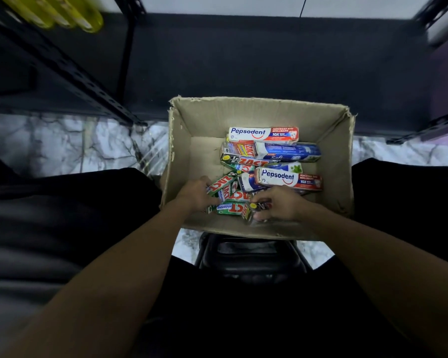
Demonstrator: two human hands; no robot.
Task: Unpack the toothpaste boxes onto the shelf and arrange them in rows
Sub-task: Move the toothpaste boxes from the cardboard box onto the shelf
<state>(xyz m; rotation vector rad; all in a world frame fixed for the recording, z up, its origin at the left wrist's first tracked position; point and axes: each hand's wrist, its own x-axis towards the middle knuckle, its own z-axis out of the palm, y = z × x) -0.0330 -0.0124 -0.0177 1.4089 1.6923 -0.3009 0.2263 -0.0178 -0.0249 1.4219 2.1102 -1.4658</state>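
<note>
– Both forearms [109,275] reached forward into the carton [177,156]. Left hand [195,193] lay at the carton's near-left corner, fingers curled over a green Zact box [221,186]. Right hand [279,202] sat at the near-right, fingers closed round the end of a dark Zact box [254,209]; that box was blurred and its far end hidden.

– Where was the rest of the stock?

– Every toothpaste box seen was inside the carton, heaped crosswise. One Pepsodent box [264,133] lay against the carton's far wall. The shelf [243,60] stood beyond the carton's far rim, dark, with no toothpaste visible on it.

– Risks noted?

– Judgement only. (1) Both gripped boxes overlapped their neighbours, so a quick lift could drag a loose one up and spill it over the rim onto the floor [62,143]. (2) A stool [251,257] showed just under the carton's near edge. Whether the carton rested on it, I could not tell; if so, pressing down at the near wall might tip it. (3) Thin card, so a hard squeeze could dent a box. (4) Brands were mixed, so the rows could come out muddled.
</note>
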